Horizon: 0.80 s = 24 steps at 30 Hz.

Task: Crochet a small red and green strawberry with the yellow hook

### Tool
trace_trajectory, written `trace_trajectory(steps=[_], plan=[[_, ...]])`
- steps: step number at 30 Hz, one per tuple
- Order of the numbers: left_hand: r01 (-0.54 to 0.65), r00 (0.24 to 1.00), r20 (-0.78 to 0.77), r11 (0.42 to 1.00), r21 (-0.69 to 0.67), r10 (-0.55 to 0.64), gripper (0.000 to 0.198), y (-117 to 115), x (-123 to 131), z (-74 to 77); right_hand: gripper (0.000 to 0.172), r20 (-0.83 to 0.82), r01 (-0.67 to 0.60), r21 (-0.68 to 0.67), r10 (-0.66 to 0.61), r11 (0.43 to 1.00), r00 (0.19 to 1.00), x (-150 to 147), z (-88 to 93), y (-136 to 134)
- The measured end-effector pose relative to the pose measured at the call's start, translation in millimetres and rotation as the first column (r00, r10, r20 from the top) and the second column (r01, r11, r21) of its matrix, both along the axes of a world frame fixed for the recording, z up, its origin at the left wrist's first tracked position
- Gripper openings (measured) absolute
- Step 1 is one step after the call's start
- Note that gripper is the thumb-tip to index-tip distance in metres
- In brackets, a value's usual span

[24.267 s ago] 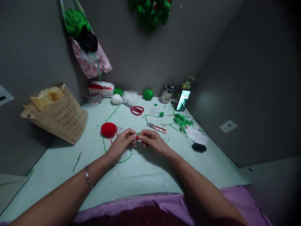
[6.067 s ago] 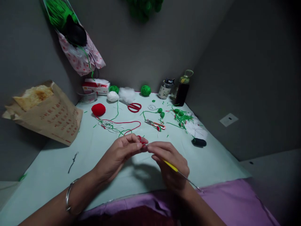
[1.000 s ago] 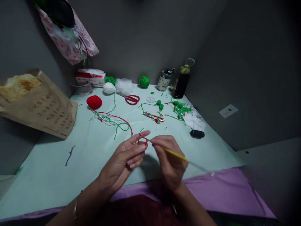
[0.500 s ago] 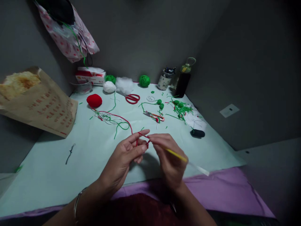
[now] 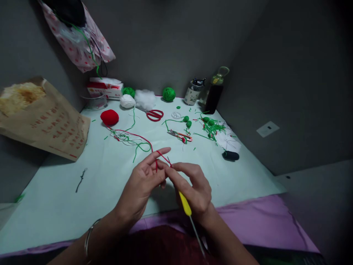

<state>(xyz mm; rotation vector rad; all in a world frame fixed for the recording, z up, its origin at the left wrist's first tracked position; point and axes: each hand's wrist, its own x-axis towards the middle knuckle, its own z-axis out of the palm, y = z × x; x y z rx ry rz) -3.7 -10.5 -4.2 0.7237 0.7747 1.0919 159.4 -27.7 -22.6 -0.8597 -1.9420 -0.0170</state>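
Observation:
Red yarn runs over the raised index finger of my left hand, whose thumb and other fingers pinch it. My right hand grips a crochet hook by its yellow handle, with a metal shaft pointing down toward me. The hook's front tip shows faintly above the fingers, by the yarn. Both hands meet at the fingertips, and any stitches there are hidden. From my left hand the strand leads back to a red yarn ball at the left.
Red-handled scissors and orange thread snips lie beyond my hands. Green yarn scraps are heaped at the right, near a dark cylinder. A paper bag stands left; a bottle stands at the back.
The crochet hook has swung from pointing right to pointing down toward me. My right hand has turned and its fingers have closed in on my left fingertips.

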Motion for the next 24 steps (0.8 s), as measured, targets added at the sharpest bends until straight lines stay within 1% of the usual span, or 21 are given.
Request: trace_trajectory(steps=[1, 2, 3, 4, 6, 7, 8, 10, 13, 17, 24], plan=[[0.032, 0.998, 0.051, 0.998, -0.046, -0.030, 0.050, 0.0, 0.4, 0.3, 0.037, -0.029, 0.017, -0.013, -0.017, 1.000, 0.999, -1.0, -0.7, 0.1], [0.066, 0.994, 0.098, 0.993, -0.095, -0.056, 0.048, 0.1, 0.6, 1.0, 0.035, -0.106, 0.012, -0.060, -0.018, 0.998, 0.994, -1.7, -0.6, 0.6], [0.095, 0.988, 0.135, 0.986, -0.136, -0.076, 0.045, 0.3, 0.5, 2.0, 0.032, -0.224, -0.012, -0.122, -0.016, 0.992, 0.974, -2.0, 0.1, 1.4], [0.110, 0.984, 0.156, 0.981, -0.162, -0.085, 0.042, 0.5, 0.4, 3.3, 0.029, -0.360, -0.060, -0.189, -0.012, 0.980, 0.933, -2.2, 1.3, 2.6], [0.095, 0.986, 0.149, 0.982, -0.165, -0.070, 0.038, 0.7, 0.6, 5.9, 0.023, -0.595, -0.205, -0.294, -0.010, 0.934, 0.804, -2.5, 4.5, 5.7], [0.078, 0.989, 0.132, 0.987, -0.144, -0.059, 0.038, 0.5, 1.1, 6.9, 0.021, -0.662, -0.274, -0.323, -0.009, 0.906, 0.750, -2.9, 5.9, 7.4], [0.065, 0.992, 0.114, 0.991, -0.116, -0.051, 0.039, 0.2, 1.9, 7.5, 0.020, -0.692, -0.323, -0.345, -0.007, 0.881, 0.721, -3.6, 6.9, 9.0], [0.049, 0.996, 0.076, 0.997, -0.060, -0.045, 0.038, -0.6, 3.7, 7.4, 0.017, -0.684, -0.350, -0.378, -0.004, 0.857, 0.729, -5.3, 7.7, 11.0], [0.045, 0.999, 0.013, 0.999, -0.009, -0.045, 0.033, -1.4, 4.5, 4.6, 0.018, -0.656, -0.304, -0.387, -0.028, 0.871, 0.754, -7.1, 6.7, 11.0], [0.042, 0.997, -0.070, 0.999, 0.017, -0.041, 0.031, -1.5, -0.1, 1.1, 0.019, -0.672, -0.332, -0.376, -0.008, 0.865, 0.740, -6.4, 6.2, 9.0], [0.053, 0.997, -0.058, 0.998, 0.029, -0.051, 0.028, -1.6, -7.3, 3.0, 0.019, -0.610, -0.306, -0.332, 0.044, 0.892, 0.791, -6.0, 9.6, 7.8]])
